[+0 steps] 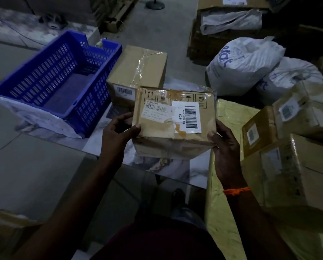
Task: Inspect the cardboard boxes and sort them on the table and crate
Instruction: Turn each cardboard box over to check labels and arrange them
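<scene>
I hold a worn cardboard box [162,128] with barcode labels and handling symbols above the marble-patterned table [168,166]. My left hand [117,132] grips its left edge, thumb on the top face. My right hand [224,147] grips its right edge. A second taped cardboard box [138,68] stands on the table just behind it. An empty blue slotted crate [57,81] sits at the table's left end.
Several cardboard boxes [297,143] are stacked at the right on a yellow-wrapped package [232,119]. White plastic sacks [245,64] lie behind them. More cartons [230,15] stand at the far right on the floor. My foot shows below the table edge.
</scene>
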Action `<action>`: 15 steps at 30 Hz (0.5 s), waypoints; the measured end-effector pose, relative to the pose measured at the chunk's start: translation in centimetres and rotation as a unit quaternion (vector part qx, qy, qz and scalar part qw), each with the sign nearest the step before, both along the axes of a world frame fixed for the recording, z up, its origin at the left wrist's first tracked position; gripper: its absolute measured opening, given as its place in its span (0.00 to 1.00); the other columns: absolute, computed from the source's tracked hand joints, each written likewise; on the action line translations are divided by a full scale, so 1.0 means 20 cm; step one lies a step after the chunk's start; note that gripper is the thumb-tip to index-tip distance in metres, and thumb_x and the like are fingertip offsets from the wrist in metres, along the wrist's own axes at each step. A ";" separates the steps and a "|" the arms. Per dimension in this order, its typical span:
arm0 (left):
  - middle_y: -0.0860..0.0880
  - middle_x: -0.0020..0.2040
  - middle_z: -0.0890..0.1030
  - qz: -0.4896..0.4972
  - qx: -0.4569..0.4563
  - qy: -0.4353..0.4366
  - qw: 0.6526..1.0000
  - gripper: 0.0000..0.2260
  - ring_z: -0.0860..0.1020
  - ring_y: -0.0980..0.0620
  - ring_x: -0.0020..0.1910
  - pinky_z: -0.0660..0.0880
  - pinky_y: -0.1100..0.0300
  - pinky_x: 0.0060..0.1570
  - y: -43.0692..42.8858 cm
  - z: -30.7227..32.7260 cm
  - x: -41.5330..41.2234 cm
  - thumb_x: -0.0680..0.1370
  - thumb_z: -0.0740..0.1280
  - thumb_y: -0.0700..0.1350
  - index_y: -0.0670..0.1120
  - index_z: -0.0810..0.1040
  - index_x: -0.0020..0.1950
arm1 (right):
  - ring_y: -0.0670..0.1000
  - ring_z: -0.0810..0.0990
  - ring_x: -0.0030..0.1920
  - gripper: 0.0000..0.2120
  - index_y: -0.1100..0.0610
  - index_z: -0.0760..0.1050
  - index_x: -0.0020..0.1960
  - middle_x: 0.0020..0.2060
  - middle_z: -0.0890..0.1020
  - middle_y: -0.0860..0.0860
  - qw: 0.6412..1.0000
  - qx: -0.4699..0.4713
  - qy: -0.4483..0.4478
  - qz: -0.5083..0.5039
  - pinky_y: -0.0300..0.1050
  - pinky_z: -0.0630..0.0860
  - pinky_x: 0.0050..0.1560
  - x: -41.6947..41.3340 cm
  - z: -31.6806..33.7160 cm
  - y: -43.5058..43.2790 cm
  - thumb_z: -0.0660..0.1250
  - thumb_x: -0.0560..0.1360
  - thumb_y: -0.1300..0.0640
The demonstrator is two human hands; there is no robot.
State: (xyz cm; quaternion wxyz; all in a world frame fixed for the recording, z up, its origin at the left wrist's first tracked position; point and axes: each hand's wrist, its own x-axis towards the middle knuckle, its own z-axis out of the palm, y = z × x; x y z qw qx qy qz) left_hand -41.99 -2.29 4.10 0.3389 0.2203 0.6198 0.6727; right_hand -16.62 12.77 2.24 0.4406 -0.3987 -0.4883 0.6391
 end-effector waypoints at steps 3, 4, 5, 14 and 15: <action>0.55 0.49 0.86 -0.011 -0.014 0.010 1.000 0.16 0.84 0.54 0.53 0.82 0.58 0.52 0.01 0.01 -0.01 0.77 0.70 0.37 0.51 0.77 0.63 | 0.60 0.81 0.65 0.23 0.58 0.77 0.69 0.64 0.83 0.56 1.000 0.016 -0.021 -0.011 0.54 0.80 0.60 0.00 0.00 0.02 0.74 0.76 0.55; 0.55 0.49 0.86 -0.014 -0.020 0.012 1.000 0.16 0.84 0.55 0.53 0.82 0.57 0.53 0.01 0.02 -0.02 0.78 0.70 0.38 0.51 0.77 0.63 | 0.59 0.81 0.65 0.20 0.57 0.78 0.67 0.62 0.83 0.56 1.000 0.016 -0.022 -0.016 0.52 0.81 0.57 0.00 0.01 0.03 0.74 0.76 0.54; 0.54 0.50 0.85 -0.018 -0.027 0.015 0.999 0.16 0.84 0.56 0.53 0.81 0.56 0.55 0.02 0.03 -0.03 0.78 0.70 0.38 0.51 0.76 0.63 | 0.58 0.82 0.64 0.18 0.55 0.79 0.65 0.61 0.84 0.55 0.999 0.016 -0.026 -0.019 0.50 0.82 0.55 -0.01 0.02 0.03 0.73 0.76 0.54; 0.57 0.57 0.77 -0.042 -0.082 0.101 0.991 0.20 0.78 0.54 0.59 0.80 0.64 0.48 0.09 0.09 -0.07 0.79 0.71 0.48 0.53 0.74 0.70 | 0.51 0.85 0.53 0.06 0.54 0.80 0.56 0.56 0.85 0.56 0.997 0.002 -0.071 -0.020 0.46 0.80 0.46 -0.06 0.12 0.10 0.73 0.79 0.57; 0.57 0.57 0.78 -0.047 -0.088 0.115 0.988 0.19 0.78 0.55 0.58 0.79 0.66 0.45 0.09 0.09 -0.07 0.79 0.71 0.48 0.54 0.75 0.70 | 0.51 0.85 0.53 0.05 0.53 0.80 0.55 0.55 0.85 0.55 0.997 0.005 -0.075 -0.018 0.45 0.80 0.44 -0.05 0.12 0.10 0.73 0.79 0.57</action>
